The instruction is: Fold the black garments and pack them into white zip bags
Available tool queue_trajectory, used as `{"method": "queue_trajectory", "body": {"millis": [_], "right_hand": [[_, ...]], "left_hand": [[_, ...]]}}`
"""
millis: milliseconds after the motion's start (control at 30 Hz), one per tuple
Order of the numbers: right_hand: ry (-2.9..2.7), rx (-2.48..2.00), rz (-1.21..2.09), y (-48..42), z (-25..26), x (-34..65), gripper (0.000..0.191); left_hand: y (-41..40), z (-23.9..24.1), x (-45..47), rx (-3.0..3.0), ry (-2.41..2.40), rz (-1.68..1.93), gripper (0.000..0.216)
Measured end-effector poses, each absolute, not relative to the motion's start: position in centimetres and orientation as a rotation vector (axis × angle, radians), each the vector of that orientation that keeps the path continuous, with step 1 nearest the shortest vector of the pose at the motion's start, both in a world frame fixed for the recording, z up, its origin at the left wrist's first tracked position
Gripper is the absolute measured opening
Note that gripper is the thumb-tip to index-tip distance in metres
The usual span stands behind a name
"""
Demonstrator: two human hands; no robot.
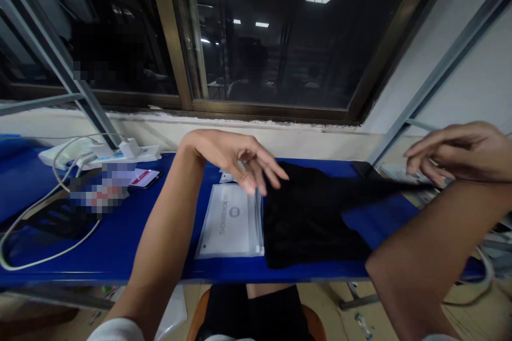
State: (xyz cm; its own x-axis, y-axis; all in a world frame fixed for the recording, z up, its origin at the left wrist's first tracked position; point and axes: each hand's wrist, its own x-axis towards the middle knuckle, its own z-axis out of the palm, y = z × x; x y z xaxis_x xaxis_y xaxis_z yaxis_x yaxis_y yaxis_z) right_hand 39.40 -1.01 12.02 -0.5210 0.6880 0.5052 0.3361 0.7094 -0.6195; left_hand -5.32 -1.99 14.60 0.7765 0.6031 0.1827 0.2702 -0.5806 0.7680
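Observation:
A black cloth garment (308, 224) lies on the blue table, its exact kind hard to make out. One part of it is drawn out to the right into a blurred, narrow strip that rises to the fingertips of my right hand (464, 152), which pinches its end. My left hand (248, 162) hovers at the garment's upper left corner, fingers apart and bent down, with nothing visible in it. Below that hand, a frosted zip bag (228, 224) with a round logo and sideways lettering lies flat, its zipper side against the garment's left edge.
The blue table (160, 245) runs below a dark window. At left are a white power strip (132, 154) with chargers, a looping white cable (52, 261) and a lit phone (144, 178). A dark flat object (366, 170) sits at back right. Metal posts stand on both sides.

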Motion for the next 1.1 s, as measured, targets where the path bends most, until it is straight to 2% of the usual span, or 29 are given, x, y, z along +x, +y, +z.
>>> {"method": "queue_trajectory", "body": {"millis": [67,133,267,367,433,533,600,733,900,1100], "right_hand": [[-2.246,-0.663,0.726,-0.1,11.8,40.7,0.023],[-2.138,-0.701,0.772,1.4,11.7,40.3,0.023],[-2.086,-1.169,0.872,5.5,10.5,35.9,0.031],[-2.092,-1.593,1.056,9.0,7.8,31.6,0.040],[-2.206,-1.778,1.206,11.1,5.7,29.2,0.037],[-2.314,-1.860,1.305,12.9,3.4,27.5,0.028],[-2.318,-1.822,1.296,13.2,3.1,27.7,0.023],[-2.229,-1.665,1.350,12.4,4.3,30.1,0.023],[-2.046,-1.656,1.434,11.7,4.7,32.3,0.029],[-1.953,-1.777,1.127,12.8,4.1,31.5,0.020]], "left_hand": [[-2.0,14.6,-5.6,2.143,0.634,0.541,0.046],[-0.9,13.9,-5.2,2.103,0.634,0.526,0.044],[3.6,9.5,-2.8,2.197,0.906,0.291,0.042],[6.7,4.7,-0.2,2.331,1.407,0.292,0.033],[7.8,2.0,1.3,2.353,1.493,0.291,0.028],[8.2,-0.4,2.4,2.372,1.492,0.242,0.008],[8.3,-1.2,2.6,2.385,1.492,0.238,0.006],[8.8,-2.0,2.8,2.376,1.525,0.296,0.027],[9.0,-2.3,3.4,2.353,1.554,0.534,0.026],[9.3,-0.7,2.6,2.299,1.576,0.640,0.036]]}}
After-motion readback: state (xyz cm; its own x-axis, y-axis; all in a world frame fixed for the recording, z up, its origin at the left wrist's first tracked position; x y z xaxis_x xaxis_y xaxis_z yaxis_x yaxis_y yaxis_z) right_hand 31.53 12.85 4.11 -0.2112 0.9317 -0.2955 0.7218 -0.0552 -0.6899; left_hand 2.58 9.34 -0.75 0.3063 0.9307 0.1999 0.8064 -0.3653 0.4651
